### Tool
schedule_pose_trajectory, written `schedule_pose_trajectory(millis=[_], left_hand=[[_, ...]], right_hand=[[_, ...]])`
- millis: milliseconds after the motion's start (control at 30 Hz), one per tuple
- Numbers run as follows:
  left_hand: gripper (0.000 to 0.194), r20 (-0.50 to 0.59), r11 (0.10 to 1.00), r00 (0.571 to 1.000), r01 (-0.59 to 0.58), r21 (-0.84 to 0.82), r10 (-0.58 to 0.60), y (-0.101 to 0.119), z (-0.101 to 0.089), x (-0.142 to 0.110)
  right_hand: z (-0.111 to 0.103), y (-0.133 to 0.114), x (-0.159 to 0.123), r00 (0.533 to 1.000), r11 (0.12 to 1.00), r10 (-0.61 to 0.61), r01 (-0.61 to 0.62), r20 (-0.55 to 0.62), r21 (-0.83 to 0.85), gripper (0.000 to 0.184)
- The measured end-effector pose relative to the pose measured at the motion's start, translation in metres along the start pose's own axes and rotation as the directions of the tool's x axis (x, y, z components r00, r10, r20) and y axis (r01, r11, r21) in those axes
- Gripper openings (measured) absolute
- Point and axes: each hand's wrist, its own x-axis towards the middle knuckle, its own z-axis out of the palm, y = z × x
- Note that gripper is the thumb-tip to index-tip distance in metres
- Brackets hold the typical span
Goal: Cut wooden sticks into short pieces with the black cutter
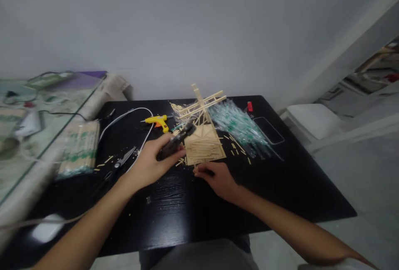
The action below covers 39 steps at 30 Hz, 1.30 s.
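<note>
My left hand [156,153] is closed round a dark, elongated object [178,140], too blurred to name. This object is held at a slant by the left side of a model built of wooden sticks [204,147]. The model has a square stick base, a narrow upright frame and crossed, ladder-like blades on top. Just in front of the base's near edge is my right hand [218,178], its thumb and forefinger pinching a short wooden stick [195,169]. Part of the base's left side is hidden behind the dark object.
A yellow glue gun [158,122] lies behind my left hand. Scissors [123,159] and a packet of sticks [79,147] are on the left. To the right are plastic wrappers [238,122], stick offcuts [234,149], a phone-like dark slab [268,130] and a red item [249,106].
</note>
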Motion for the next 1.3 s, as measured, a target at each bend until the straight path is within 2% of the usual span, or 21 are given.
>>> schedule_pose_trajectory(millis=[167, 300, 433, 667, 933, 1300], left_hand=[[0.014, 0.144, 0.982, 0.983, 0.135, -0.132, -0.116, -0.016, 0.037, -0.028], [0.017, 0.083, 0.962, 0.984, 0.17, -0.212, -0.156, -0.027, 0.061, -0.04], [0.016, 0.043, 0.936, 0.978, 0.207, -0.286, -0.204, -0.031, 0.072, -0.041], [0.02, 0.052, 0.914, 0.971, 0.237, -0.331, -0.233, -0.03, 0.078, -0.042], [0.021, 0.033, 0.938, 0.976, 0.218, -0.271, -0.217, -0.032, 0.077, -0.044], [0.023, 0.023, 0.966, 0.985, 0.174, -0.193, -0.173, -0.033, 0.075, -0.045]], right_hand=[[0.011, 0.022, -0.012, 1.0, 1.0, 0.009, -0.009, -0.004, 0.014, 0.009], [0.012, 0.024, -0.012, 1.0, 1.0, -0.003, 0.003, 0.0, 0.018, 0.01], [0.011, 0.024, -0.014, 1.0, 1.0, -0.006, 0.006, 0.016, -0.015, 0.013], [0.01, 0.023, -0.014, 0.999, 0.999, -0.006, 0.008, 0.047, -0.042, 0.009], [0.01, 0.024, -0.013, 0.999, 0.998, -0.021, 0.024, 0.036, -0.063, 0.011], [0.011, 0.029, -0.012, 0.985, 0.979, -0.164, 0.17, 0.057, -0.114, 0.02]])
